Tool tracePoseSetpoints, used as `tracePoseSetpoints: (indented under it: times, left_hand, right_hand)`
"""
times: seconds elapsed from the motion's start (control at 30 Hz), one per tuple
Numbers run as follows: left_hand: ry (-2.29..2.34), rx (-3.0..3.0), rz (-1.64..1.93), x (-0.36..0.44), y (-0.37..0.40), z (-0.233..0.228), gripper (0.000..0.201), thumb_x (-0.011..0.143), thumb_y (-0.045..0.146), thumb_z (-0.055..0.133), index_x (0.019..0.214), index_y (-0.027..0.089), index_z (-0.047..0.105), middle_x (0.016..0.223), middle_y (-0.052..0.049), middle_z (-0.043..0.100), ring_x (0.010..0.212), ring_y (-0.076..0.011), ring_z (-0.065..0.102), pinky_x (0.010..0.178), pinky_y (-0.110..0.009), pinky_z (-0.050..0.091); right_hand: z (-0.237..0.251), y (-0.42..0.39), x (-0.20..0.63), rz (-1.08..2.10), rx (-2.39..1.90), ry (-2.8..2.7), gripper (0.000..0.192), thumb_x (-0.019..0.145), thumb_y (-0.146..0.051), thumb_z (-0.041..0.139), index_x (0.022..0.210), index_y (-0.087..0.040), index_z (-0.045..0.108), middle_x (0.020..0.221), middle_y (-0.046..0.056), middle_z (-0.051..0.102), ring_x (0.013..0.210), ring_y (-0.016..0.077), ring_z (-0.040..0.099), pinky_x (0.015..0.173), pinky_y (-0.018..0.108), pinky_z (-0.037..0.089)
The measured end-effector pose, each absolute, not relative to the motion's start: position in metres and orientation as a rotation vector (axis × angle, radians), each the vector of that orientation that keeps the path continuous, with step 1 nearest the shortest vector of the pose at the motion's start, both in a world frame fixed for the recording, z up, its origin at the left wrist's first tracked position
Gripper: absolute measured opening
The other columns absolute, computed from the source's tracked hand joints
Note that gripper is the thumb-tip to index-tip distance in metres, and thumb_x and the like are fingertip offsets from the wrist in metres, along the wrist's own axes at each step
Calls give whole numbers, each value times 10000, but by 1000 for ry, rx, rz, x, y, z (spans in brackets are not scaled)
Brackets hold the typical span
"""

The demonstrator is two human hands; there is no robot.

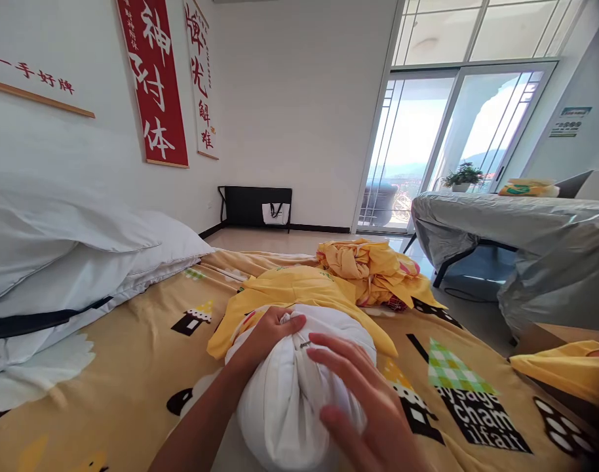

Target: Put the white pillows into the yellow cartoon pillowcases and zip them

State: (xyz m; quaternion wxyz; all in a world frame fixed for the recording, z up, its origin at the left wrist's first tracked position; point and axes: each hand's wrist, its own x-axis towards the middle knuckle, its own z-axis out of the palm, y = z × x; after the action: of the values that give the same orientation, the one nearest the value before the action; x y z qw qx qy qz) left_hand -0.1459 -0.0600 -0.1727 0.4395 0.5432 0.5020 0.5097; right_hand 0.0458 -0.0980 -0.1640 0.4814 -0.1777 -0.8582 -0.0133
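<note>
A plump white pillow point(280, 406) lies in front of me, its fabric gathered in folds along a middle seam. My left hand point(272, 334) is closed on the cloth at the pillow's far end, with thumb and fingers pinching the gathered part. Over the pillow's right side is my right hand point(358, 387), fingers spread and holding nothing; whether the fingertips touch the cloth is unclear. A small dark piece, perhaps a zip pull, shows at the seam. Yellow fabric point(294, 285) like a pillowcase spreads beyond and partly under the pillow.
A patterned tan sheet point(147, 387) covers the bed. White pillows or bedding point(107, 242) are piled at left. Crumpled yellow cloth point(363, 265) lies farther back. At right stand a plastic-covered table point(506, 213) and a cardboard box point(555, 333) with yellow cloth over it.
</note>
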Motion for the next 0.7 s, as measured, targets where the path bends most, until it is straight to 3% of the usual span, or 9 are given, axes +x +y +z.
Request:
tracePoseSetpoints:
  times: [0.2,0.33,0.43,0.6,0.7]
  left_hand:
    - [1276,1594,1192,-138,-34,-159,444,711,569,641,614,141,577,610,27,479,581,-110,434,577,-243,351]
    - [1186,1831,1279,-128,-27,-157,422,755,523,596,574,145,554,763,-13,534,718,-134,491,702,-254,391]
    - [1260,1718,1175,-128,-22,-172,414,766,539,565,629,148,573,671,4,517,645,-133,472,627,-259,384]
    - [1462,1709,1032,-134,-17,-199,345,738,485,586,796,151,650,787,-18,602,768,-169,528,685,-258,398]
    - [1420,1767,863,-130,-19,-205,308,759,446,552,683,152,601,639,20,510,647,-135,461,602,-247,349]
  right_hand:
    - [-180,-137,23,-497,-428,-1899,248,887,-355,520,1040,-216,657,1139,95,659,1102,262,606,886,374,495]
    - [-185,-126,13,-640,-591,-1864,379,873,-388,521,1131,-126,612,1204,163,612,1162,307,554,910,417,460]
    - [-189,-115,11,-669,-702,-1908,447,867,-444,526,1178,-126,574,1189,173,611,1152,330,541,917,472,429]
    - [-199,-110,0,-608,-847,-1978,269,880,-330,500,1080,-170,584,1000,121,662,1003,284,591,927,480,382]
    - [-199,-115,-5,-623,-948,-2026,240,891,-305,453,1003,-158,607,819,114,639,791,269,602,810,478,405]
